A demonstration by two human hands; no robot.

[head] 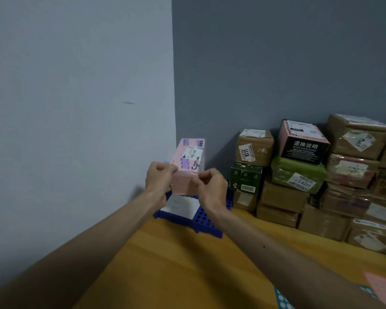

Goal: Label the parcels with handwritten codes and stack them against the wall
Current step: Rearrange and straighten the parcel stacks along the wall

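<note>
A pink parcel with purple patches and a shipping label sits in the room's corner, over a blue perforated plastic pallet. My left hand grips the parcel's near left edge with curled fingers. On the near right edge, my right hand holds it the same way. Below the parcel, a flat white parcel lies on the pallet. To the right, a stack of labelled parcels stands against the dark wall, some with handwritten codes.
The pale left wall and the dark back wall meet just behind the pink parcel. The wooden floor stretches toward me. At the bottom right edge lie a pink item and a teal dotted item.
</note>
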